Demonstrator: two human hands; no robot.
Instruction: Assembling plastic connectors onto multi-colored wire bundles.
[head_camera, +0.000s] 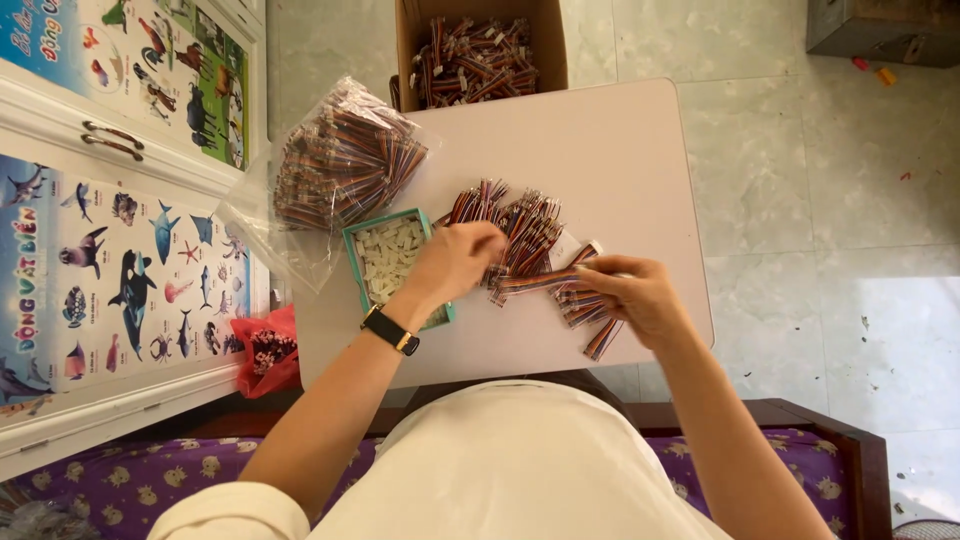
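My left hand (455, 262), with a black watch on the wrist, pinches one end of a short multicoloured ribbon cable (535, 281) over a small pinkish-white table (620, 150). My right hand (640, 295) grips the cable's other end and rests on a few more cables (590, 318). A loose pile of the same cables (515, 220) lies just beyond my hands. A small teal tray of white plastic connectors (388, 255) sits under and beside my left wrist.
A clear plastic bag stuffed with cables (340, 165) lies at the table's far left corner. An open cardboard box of cables (478, 50) stands on the floor behind. A red bag (265, 350) sits left of the table, beside a poster-covered cabinet (110, 200).
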